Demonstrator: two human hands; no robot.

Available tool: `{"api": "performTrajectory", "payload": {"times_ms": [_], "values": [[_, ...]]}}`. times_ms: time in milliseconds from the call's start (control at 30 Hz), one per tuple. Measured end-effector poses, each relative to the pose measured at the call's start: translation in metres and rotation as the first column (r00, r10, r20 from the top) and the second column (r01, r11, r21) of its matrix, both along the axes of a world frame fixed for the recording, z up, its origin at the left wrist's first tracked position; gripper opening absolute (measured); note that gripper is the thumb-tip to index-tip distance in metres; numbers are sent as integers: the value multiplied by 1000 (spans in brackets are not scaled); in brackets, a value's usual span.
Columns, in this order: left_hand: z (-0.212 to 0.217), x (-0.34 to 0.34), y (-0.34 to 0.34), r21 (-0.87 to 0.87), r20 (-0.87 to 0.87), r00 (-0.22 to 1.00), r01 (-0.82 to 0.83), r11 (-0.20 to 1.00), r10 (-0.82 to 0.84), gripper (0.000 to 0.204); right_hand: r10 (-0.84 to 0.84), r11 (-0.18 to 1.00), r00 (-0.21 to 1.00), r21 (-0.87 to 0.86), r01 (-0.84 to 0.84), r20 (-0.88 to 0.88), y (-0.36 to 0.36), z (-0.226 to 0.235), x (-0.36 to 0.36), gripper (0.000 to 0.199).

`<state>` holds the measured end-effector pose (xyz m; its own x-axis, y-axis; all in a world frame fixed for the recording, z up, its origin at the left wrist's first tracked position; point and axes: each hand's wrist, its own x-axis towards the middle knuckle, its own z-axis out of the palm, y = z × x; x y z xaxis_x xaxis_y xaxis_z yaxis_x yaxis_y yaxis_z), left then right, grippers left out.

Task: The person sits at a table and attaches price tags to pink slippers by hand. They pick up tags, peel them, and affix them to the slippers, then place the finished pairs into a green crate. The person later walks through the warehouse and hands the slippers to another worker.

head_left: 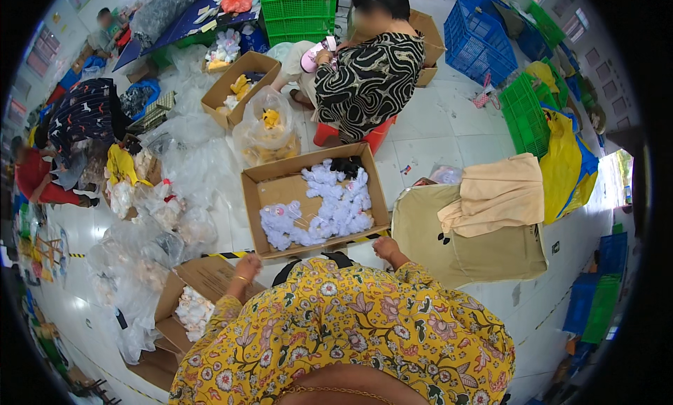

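Observation:
An open cardboard box (284,188) stands on the floor in front of me. Fluffy lavender plush pieces (336,202) lie in it, and a small black plush piece (345,167) sits in its far right corner. My left hand (248,265) is beside the box's near left corner, its fingers too blurred to read. Close to the near right corner, my right hand (385,249) has its fingers curled closed; whatever they may hold is hidden. I cannot tell whether either hand touches the cardboard.
At my left is a carton (210,270) with white plush pieces (193,311), beside clear plastic bags (133,254). A beige cloth (498,191) lies over an olive sheet (427,226) at right. Ahead, a seated co-worker (368,76) holds a pink item. Green crates (298,12) stand behind.

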<state>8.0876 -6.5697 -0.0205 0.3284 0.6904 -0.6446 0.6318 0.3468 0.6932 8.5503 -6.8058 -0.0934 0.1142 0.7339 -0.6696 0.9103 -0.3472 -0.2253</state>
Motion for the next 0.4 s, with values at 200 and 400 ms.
{"api": "performTrajectory", "payload": {"times_ms": [200, 400], "values": [[237, 64, 131, 417, 459, 888, -215, 883, 0, 33, 188, 942, 968, 249, -226, 166, -11, -7, 10, 9], [484, 141, 121, 837, 470, 595, -68, 542, -652, 63, 263, 960, 942, 37, -276, 209, 4, -2, 6, 14]]}}
